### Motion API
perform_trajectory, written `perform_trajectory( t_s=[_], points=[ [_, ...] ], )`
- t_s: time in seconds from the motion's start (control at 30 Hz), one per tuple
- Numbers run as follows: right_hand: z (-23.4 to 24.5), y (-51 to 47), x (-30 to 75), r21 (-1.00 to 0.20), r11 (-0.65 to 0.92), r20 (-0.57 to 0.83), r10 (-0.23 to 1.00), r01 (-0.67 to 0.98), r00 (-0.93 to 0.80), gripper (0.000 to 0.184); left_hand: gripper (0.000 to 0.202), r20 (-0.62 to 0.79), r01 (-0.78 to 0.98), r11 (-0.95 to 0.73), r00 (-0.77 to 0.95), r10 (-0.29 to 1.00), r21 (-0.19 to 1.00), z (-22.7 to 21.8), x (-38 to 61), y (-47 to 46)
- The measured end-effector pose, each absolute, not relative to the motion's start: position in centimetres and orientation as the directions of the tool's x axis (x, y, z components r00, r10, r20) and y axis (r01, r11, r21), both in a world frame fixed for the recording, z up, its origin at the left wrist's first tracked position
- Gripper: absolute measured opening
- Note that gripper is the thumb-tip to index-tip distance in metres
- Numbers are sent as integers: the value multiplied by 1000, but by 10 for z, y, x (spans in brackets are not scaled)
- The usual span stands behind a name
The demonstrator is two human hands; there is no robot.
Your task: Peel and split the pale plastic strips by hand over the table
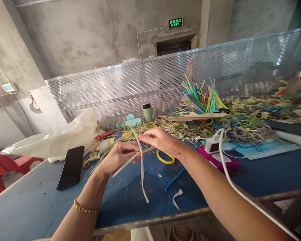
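Observation:
Pale, flat strips of dried plant fibre (pixel 142 177) cross one another in front of me, with ends pointing up, down and to the lower left. My left hand (pixel 121 154) pinches the strips just left of where they cross. From the right, my right hand (pixel 159 142) closes its thumb and fingers at the upper part of the same strips; its fingertips are partly hidden. A yellow loop (pixel 167 161) lies on the blue table (pixel 110 204) beneath my right wrist.
A black phone (pixel 70 167) lies left. Beyond stand a green bottle (pixel 147 113) and colourful pipe cleaners (pixel 203 97) among fibre scraps. A pink power strip (pixel 219 160) with a charger and white cable (pixel 230 179) sits right. A perforated metal screen (pixel 120 90) borders the back.

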State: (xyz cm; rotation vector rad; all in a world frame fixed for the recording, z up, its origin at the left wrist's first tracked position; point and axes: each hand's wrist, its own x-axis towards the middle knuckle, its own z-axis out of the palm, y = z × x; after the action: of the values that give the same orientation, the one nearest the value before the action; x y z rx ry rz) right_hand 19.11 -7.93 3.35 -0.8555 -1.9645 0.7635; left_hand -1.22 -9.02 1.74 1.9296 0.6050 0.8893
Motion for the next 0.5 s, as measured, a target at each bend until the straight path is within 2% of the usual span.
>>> perform_trajectory(
  t_s=[0.13, 0.3, 0.5],
  points=[
    [31, -80, 188, -894, 443, 370, 814, 68, -448, 26, 18, 313, 58, -452, 643, 699, 890, 16, -11, -93],
    [29, -80, 188, -936, 352, 300, 822, 18, -484, 27, 19, 281, 82, -437, 658, 699, 896, 14, -10, -93],
    [27, -78, 189, -919, 380, 375, 765, -102, -523, 24, 21, 240, 101, -457, 741, 627, 883, 14, -9, -94]
  ],
)
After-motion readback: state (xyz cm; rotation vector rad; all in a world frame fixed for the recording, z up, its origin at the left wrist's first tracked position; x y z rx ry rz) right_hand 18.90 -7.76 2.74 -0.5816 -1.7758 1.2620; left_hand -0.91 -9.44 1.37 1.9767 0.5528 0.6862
